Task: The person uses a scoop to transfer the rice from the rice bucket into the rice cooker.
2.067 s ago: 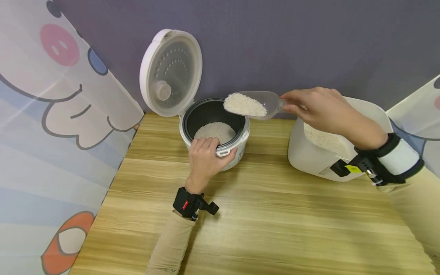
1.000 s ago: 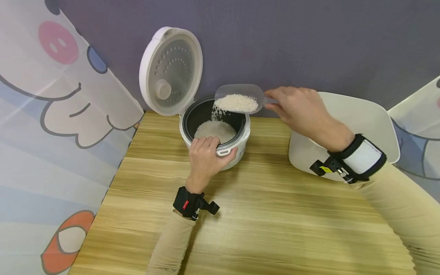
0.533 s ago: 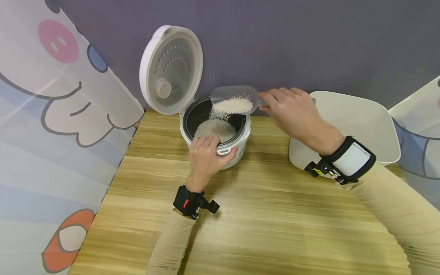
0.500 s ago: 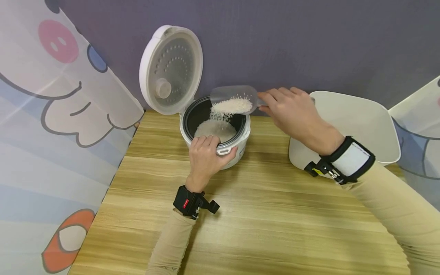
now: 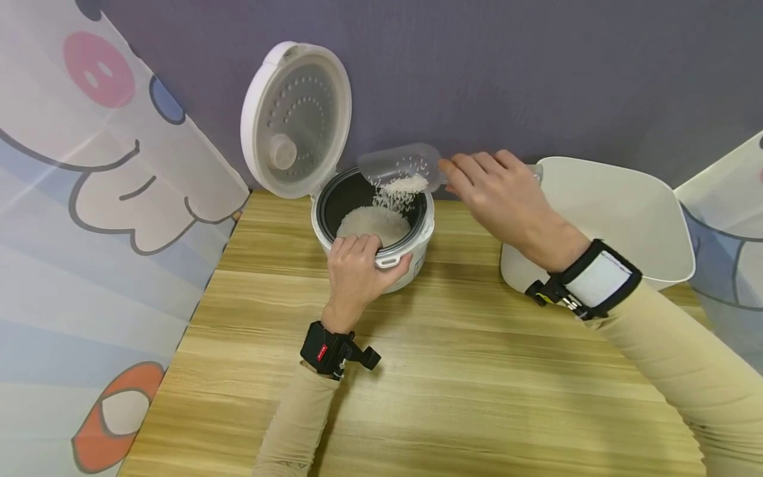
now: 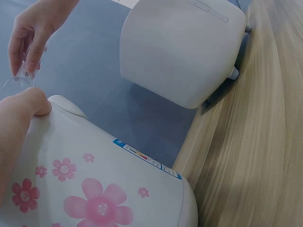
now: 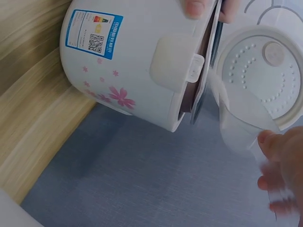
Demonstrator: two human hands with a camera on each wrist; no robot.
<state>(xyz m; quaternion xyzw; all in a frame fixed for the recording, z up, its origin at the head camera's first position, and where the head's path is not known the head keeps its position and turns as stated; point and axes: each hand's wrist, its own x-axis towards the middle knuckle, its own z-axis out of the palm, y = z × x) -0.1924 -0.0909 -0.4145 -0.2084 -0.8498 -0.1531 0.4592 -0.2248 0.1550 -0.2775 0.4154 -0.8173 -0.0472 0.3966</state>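
My right hand [image 5: 497, 189] grips the handle of a clear scoop [image 5: 393, 162], which is tilted over the rice cooker [image 5: 420, 255]. Grains of rice [image 5: 401, 193] fall from it onto a mound of rice [image 5: 372, 224] in the dark inner pot [image 5: 334, 199]. With fingers curled over the front rim and thumb on the outside, my left hand [image 5: 354, 271] holds the cooker. The cooker's lid [image 5: 304, 122] stands raised at the back left. In the right wrist view the tilted scoop [image 7: 241, 118] shows beside the cooker's flowered side [image 7: 123, 61].
A white rice bin [image 5: 620, 212] with an uncovered top stands on the wooden table [image 5: 453, 384] at the right, partly behind my right forearm. A grey wall [image 5: 477, 73] rises behind. Cartoon-printed panels [image 5: 65, 252] border the left side.
My right hand has brought the scoop left from beside the bin to over the pot and tipped it further. Its heap of rice has shrunk as grains pour. My left hand has stayed put.
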